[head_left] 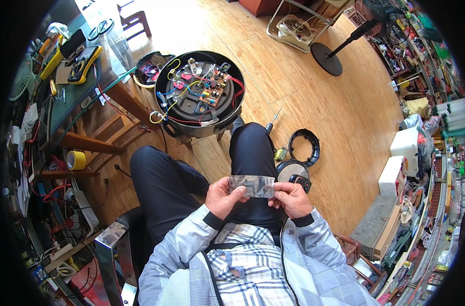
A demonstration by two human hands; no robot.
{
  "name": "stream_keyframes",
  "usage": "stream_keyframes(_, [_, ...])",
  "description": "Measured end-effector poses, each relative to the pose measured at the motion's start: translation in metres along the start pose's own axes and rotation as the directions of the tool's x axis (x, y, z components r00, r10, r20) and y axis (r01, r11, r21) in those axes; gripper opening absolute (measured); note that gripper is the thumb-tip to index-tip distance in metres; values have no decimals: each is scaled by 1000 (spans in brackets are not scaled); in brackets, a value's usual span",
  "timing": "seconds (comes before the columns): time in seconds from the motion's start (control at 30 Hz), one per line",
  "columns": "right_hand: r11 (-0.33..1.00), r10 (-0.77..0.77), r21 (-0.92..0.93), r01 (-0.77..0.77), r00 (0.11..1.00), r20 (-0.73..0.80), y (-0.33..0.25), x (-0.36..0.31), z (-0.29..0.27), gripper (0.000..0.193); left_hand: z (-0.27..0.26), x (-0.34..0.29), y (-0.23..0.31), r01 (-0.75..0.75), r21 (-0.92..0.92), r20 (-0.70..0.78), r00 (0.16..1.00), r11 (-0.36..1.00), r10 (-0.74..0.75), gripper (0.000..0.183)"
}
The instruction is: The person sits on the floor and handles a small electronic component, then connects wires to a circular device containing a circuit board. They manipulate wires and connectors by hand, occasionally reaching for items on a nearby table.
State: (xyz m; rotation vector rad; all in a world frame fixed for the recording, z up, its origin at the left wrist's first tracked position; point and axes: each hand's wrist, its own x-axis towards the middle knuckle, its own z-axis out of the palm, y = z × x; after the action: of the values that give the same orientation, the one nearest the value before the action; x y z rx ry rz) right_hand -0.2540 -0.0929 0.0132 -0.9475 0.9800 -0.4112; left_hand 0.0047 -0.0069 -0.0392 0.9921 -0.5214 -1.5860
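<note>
A small, shiny, see-through plastic bag [253, 186] is stretched flat above my lap, with something dark showing faintly inside. My left hand [223, 198] pinches its left end, thumb on top. At its right end the fingers of my right hand [293, 199] are closed on the edge. Beyond my knees stands an opened round electric cooker [236, 109], underside up. A brown circuit board [217, 91] and several coloured wires lie exposed in it. On the floor, right of my knee, are a screwdriver [272, 122], a black ring [315, 155] and a round cooker lid [288, 169].
To the left stands a glass-topped table [107, 64] carrying a yellow multimeter [84, 65]. Yellow tape [76, 160] sits on its lower shelf. A fan stand's round base [326, 58] is on the floor at far right. Crowded shelves [446, 168] line the right side.
</note>
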Motion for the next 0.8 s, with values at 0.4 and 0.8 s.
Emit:
stream_keyframes(0.4, [999,28,35,-27,998,-52,-1,2,6,19,-3,1,-3,9,-31,46,999,999,-7,20])
stream_keyframes(0.8, [994,78,72,-80,996,39,-7,0,4,22,1,-2,1,-6,95,-22,1000,995,8,21])
